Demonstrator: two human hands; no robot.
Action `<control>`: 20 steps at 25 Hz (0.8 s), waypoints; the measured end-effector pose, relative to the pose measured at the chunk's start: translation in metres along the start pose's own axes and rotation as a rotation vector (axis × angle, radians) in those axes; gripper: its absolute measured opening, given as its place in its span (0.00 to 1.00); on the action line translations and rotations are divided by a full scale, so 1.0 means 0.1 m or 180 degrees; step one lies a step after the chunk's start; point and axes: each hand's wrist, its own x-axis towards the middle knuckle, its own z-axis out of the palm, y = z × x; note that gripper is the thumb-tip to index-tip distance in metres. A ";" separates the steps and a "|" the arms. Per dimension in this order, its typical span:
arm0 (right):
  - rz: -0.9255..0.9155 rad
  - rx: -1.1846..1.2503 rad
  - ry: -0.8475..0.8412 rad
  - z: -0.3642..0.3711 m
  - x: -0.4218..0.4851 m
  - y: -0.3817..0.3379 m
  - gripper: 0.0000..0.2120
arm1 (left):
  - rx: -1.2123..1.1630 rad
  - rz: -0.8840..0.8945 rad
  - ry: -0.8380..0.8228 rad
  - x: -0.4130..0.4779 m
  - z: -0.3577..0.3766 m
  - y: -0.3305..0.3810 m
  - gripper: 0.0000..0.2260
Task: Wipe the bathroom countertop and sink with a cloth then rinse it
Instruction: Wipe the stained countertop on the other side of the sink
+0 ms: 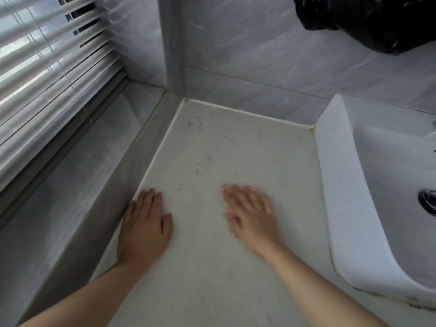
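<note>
A pale stone countertop (212,147) fills the middle of the view, with faint hairs and dusty marks toward its far corner. At the right stands a white sink (342,175); its metal drain (428,201) shows at the frame's edge. My left hand (145,225) lies flat, palm down, on the counter's left edge beside the wall ledge. My right hand (250,215) is spread palm down over the middle of the counter, blurred, holding nothing. No cloth is in view.
A window with white slatted blinds (52,74) and a grey sill ledge (77,185) run along the left. Grey marble wall tiles (259,57) rise behind the counter. A black plastic bag (368,17) hangs at the top right above the sink.
</note>
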 end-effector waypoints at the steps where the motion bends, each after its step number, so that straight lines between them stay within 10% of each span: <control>1: 0.0465 -0.0077 0.0047 -0.03 -0.06 0.28 0.28 | 0.0032 0.0018 -0.0035 0.00 0.00 0.01 0.27; 8: 0.2217 -0.0139 0.0028 -0.11 -0.44 0.47 0.29 | 0.0166 0.0125 -0.0160 -0.02 0.01 0.00 0.28; 15: -0.0397 0.0172 0.0192 -0.04 -0.40 -0.59 0.25 | 0.0172 0.0379 -0.0193 -0.17 -0.02 -0.06 0.26; 20: 0.1845 -0.0147 0.0209 -0.08 -0.69 0.53 0.32 | 0.0180 0.0401 -0.0155 -0.30 -0.02 -0.07 0.25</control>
